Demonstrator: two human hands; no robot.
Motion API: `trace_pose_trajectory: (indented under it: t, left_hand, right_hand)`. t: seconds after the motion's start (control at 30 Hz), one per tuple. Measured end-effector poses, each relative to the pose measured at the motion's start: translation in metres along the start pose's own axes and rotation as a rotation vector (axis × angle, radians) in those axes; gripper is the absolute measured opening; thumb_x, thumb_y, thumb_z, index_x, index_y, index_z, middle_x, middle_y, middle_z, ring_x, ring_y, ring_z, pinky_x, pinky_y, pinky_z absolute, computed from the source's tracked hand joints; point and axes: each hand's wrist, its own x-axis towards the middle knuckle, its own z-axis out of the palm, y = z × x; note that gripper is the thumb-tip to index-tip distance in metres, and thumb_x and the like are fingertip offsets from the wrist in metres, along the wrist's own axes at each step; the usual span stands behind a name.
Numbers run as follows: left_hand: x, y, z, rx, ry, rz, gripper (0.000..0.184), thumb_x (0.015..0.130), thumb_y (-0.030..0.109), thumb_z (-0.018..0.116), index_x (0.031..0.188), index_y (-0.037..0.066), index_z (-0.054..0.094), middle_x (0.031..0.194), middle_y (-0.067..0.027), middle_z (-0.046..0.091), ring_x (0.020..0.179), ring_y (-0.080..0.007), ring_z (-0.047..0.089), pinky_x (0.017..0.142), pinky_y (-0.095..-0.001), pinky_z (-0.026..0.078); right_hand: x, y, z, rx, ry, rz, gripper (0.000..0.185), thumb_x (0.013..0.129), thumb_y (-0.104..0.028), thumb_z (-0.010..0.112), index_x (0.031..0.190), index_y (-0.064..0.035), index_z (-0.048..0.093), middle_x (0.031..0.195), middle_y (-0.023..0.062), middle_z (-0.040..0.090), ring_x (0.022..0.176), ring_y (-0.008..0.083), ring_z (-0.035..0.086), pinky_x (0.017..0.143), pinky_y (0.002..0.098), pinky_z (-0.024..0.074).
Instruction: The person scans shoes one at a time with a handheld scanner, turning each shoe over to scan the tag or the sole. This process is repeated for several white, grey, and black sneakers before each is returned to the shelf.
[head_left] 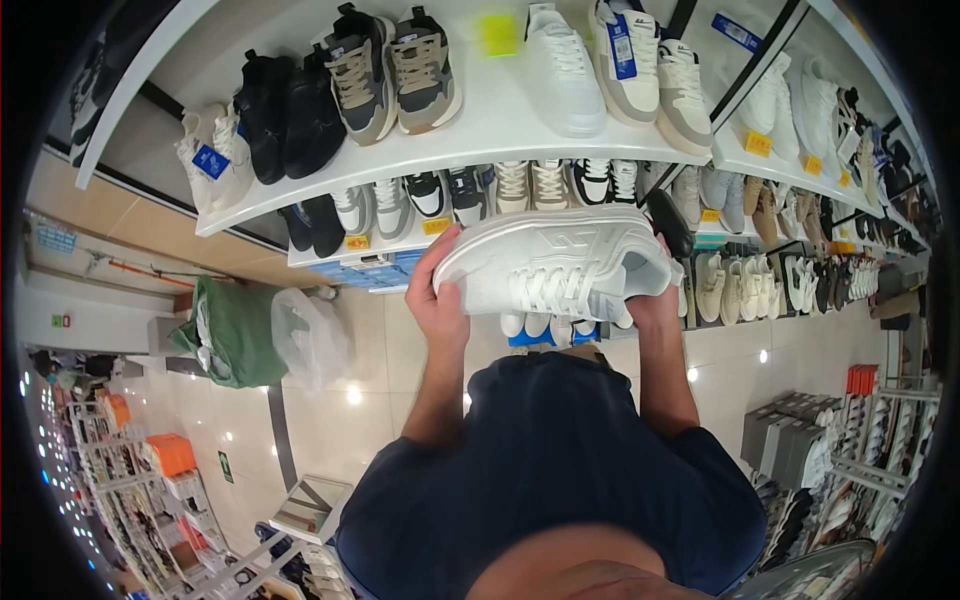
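A white lace-up sneaker (560, 262) is held sideways in front of the shelves, its toe to the left and its opening to the right. My left hand (438, 300) grips the toe, thumb on the near side and fingers behind. My right hand (655, 300) is closed on the heel end, its fingers partly hidden by the shoe. Just beyond, on the upper shelf (490, 150), stands a single white sneaker (565, 75) beside a yellow-green square (498, 36).
Grey-and-black sneakers (385, 75), black shoes (290, 115) and beige-white sneakers (650, 70) line the upper shelf. More pairs fill lower shelves. On the floor at left are a green bag (235, 335) and a whitish plastic bag (308, 335). Grey boxes (790, 440) are stacked at right.
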Motion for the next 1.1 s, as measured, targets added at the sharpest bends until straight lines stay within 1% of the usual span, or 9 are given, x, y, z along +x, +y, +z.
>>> trace_pose_trajectory:
  t: [0.17, 0.27, 0.33, 0.4, 0.53, 0.67, 0.73, 0.93, 1.1]
  left_hand:
    - [-0.001, -0.006, -0.001, 0.119, -0.054, -0.294, 0.059, 0.092, 0.025, 0.062, 0.14, -0.007, 0.047, 0.138, -0.0199, 0.056, 0.127, -0.0247, 0.053, 0.108, -0.0354, 0.039]
    - [-0.007, -0.011, -0.002, 0.276, -0.285, -0.472, 0.062, 0.09, 0.022, 0.064, 0.141, -0.008, 0.045, 0.137, -0.0186, 0.056, 0.128, -0.0234, 0.051, 0.109, -0.0354, 0.037]
    - [-0.023, -0.023, -0.003, -0.027, -0.517, -0.688, 0.069, 0.086, 0.019, 0.068, 0.144, -0.008, 0.041, 0.136, -0.018, 0.055, 0.129, -0.0241, 0.05, 0.11, -0.0361, 0.036]
    - [-0.035, -0.023, 0.006, -0.095, -0.529, -0.727, 0.074, 0.084, 0.019, 0.071, 0.145, -0.007, 0.039, 0.136, -0.0178, 0.055, 0.129, -0.0239, 0.05, 0.11, -0.0362, 0.037]
    - [-0.036, -0.018, 0.015, 0.032, -0.578, -0.849, 0.087, 0.076, 0.02, 0.078, 0.146, -0.006, 0.034, 0.138, -0.0168, 0.053, 0.129, -0.023, 0.05, 0.109, -0.0362, 0.037]
    - [-0.042, -0.024, 0.02, -0.042, -0.579, -0.769, 0.088, 0.069, 0.016, 0.077, 0.146, -0.004, 0.038, 0.136, -0.0128, 0.055, 0.128, -0.0216, 0.051, 0.109, -0.0353, 0.038]
    - [-0.039, -0.022, 0.029, -0.308, -0.435, -0.813, 0.083, 0.073, 0.017, 0.079, 0.142, -0.006, 0.039, 0.134, -0.0145, 0.055, 0.125, -0.0229, 0.053, 0.108, -0.0365, 0.04]
    - [0.042, -0.01, 0.063, -0.186, -0.058, -0.604, 0.07, 0.083, 0.013, 0.072, 0.141, -0.007, 0.039, 0.133, -0.0156, 0.056, 0.123, -0.0236, 0.055, 0.105, -0.0348, 0.043]
    - [0.147, -0.03, 0.09, -0.302, -0.043, -0.503, 0.059, 0.098, 0.022, 0.062, 0.143, -0.006, 0.036, 0.136, -0.0183, 0.054, 0.122, -0.0264, 0.058, 0.102, -0.0422, 0.049]
  right_hand:
    - [0.005, -0.015, 0.006, -0.053, -0.01, -0.143, 0.043, 0.099, -0.021, 0.055, 0.137, -0.0028, 0.048, 0.127, 0.0104, 0.06, 0.116, 0.0229, 0.06, 0.098, 0.0406, 0.05]
    - [-0.002, -0.025, 0.024, -0.118, 0.015, -0.236, 0.046, 0.096, -0.018, 0.059, 0.138, -0.0019, 0.048, 0.127, 0.0114, 0.059, 0.116, 0.023, 0.059, 0.096, 0.0401, 0.0507]
    - [-0.002, -0.029, 0.025, -0.133, 0.016, -0.238, 0.048, 0.094, -0.012, 0.061, 0.138, -0.0012, 0.047, 0.126, 0.0117, 0.059, 0.115, 0.0222, 0.059, 0.095, 0.0385, 0.0513]
    - [-0.003, -0.032, 0.028, -0.247, -0.001, -0.21, 0.048, 0.093, -0.009, 0.06, 0.139, -0.001, 0.046, 0.124, 0.0111, 0.059, 0.115, 0.0217, 0.059, 0.096, 0.0378, 0.0505]
    - [0.001, -0.026, 0.04, -0.23, 0.069, -0.257, 0.048, 0.094, -0.008, 0.061, 0.139, -0.0011, 0.046, 0.116, 0.0093, 0.06, 0.101, 0.017, 0.063, 0.074, 0.0317, 0.0552]
    - [0.007, -0.029, 0.043, -0.239, 0.02, -0.24, 0.045, 0.097, -0.011, 0.058, 0.139, 0.0, 0.045, 0.124, 0.0116, 0.06, 0.108, 0.0203, 0.062, 0.086, 0.0359, 0.0545]
    - [0.016, -0.033, 0.041, -0.294, -0.033, -0.177, 0.047, 0.096, -0.011, 0.061, 0.139, -0.0011, 0.046, 0.123, 0.0118, 0.06, 0.099, 0.0193, 0.063, 0.067, 0.0316, 0.0548]
    - [0.005, -0.031, 0.039, -0.455, -0.004, -0.155, 0.046, 0.096, -0.017, 0.062, 0.139, -0.0048, 0.047, 0.121, 0.0153, 0.064, 0.094, 0.0171, 0.063, 0.062, 0.0262, 0.0491]
    - [-0.005, -0.023, 0.02, -0.523, 0.048, -0.086, 0.045, 0.096, -0.014, 0.06, 0.138, -0.0043, 0.048, 0.118, 0.0154, 0.065, 0.086, 0.0142, 0.062, 0.061, 0.0259, 0.049]
